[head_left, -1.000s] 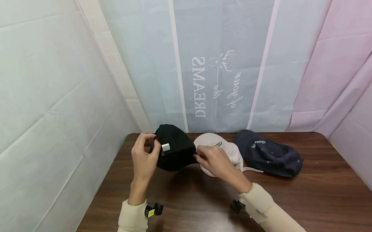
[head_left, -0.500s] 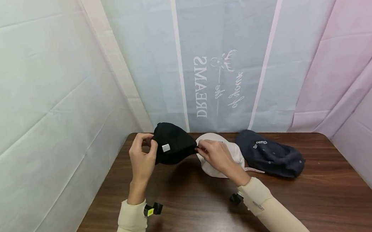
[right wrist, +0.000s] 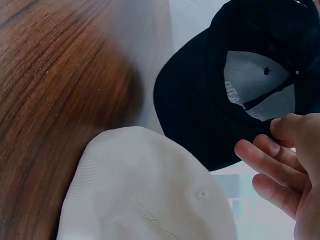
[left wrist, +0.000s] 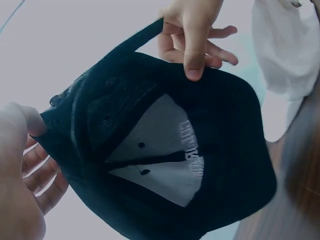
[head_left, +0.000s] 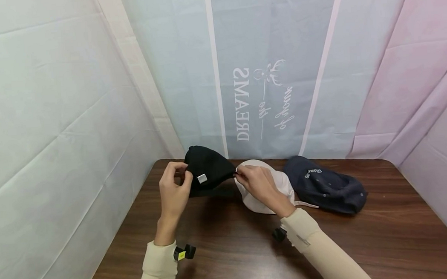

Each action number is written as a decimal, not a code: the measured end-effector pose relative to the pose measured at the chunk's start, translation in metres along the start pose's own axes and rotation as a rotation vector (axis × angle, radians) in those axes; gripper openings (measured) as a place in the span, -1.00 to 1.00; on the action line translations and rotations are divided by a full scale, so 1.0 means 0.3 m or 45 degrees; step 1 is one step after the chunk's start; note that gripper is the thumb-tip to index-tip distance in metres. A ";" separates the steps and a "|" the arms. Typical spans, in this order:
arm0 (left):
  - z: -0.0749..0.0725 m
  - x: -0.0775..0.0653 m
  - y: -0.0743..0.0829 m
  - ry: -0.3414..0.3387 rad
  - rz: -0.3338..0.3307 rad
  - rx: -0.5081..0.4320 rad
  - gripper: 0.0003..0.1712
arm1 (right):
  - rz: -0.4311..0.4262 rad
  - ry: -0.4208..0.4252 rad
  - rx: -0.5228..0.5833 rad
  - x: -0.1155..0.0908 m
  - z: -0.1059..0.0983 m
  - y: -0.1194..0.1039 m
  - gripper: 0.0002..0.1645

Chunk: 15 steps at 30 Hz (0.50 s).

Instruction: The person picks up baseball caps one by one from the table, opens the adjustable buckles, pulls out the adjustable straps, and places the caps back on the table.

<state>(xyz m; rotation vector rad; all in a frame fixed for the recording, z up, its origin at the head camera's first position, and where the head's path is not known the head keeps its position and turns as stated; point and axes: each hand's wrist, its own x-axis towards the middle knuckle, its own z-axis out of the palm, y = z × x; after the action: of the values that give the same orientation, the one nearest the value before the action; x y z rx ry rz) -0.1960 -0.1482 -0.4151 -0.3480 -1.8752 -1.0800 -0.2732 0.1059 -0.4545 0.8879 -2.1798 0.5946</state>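
A black baseball cap [head_left: 209, 166] is held up above the table between both hands, its hollow inside showing in both wrist views. My left hand [head_left: 174, 189] pinches one edge of it between thumb and fingers. On the opposite side, my right hand [head_left: 258, 184] pinches the rim close to the brim [left wrist: 235, 150]. A small white tag [head_left: 202, 178] hangs at the cap's opening. Behind the right hand lies a white cap [head_left: 258, 203], its crown large in the right wrist view. Right of that one, a navy cap [head_left: 326, 184] with white lettering rests on its side.
The caps lie toward the back of a dark brown wooden table [head_left: 238, 258]. A printed cloth backdrop [head_left: 263, 34] stands right behind the table, with pale fabric walls [head_left: 54, 137] at left and right. Each wrist wears a small black camera [head_left: 190, 251].
The black cap has tipped, its lower edge rising and its brim now showing beneath. My right hand has moved up slightly with the rim, while the left hand stays nearly in place.
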 end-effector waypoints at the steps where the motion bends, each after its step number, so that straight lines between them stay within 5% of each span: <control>1: 0.001 -0.003 0.000 -0.002 0.003 0.005 -0.78 | 0.007 -0.004 -0.006 0.002 0.007 0.001 -0.70; 10: -0.004 -0.025 0.070 -0.076 0.049 -0.015 -0.77 | 0.057 -0.075 -0.010 0.003 0.073 0.018 -0.71; 15: -0.002 -0.046 0.059 -0.126 0.043 0.000 -0.77 | 0.091 -0.125 -0.027 0.003 0.100 0.019 -0.68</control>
<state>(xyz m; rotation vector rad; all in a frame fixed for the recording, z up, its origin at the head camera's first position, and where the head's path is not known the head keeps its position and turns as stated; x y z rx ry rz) -0.1773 -0.1359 -0.4169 -0.4389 -1.9495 -1.0574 -0.2907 0.0906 -0.4742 0.8469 -2.3098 0.5718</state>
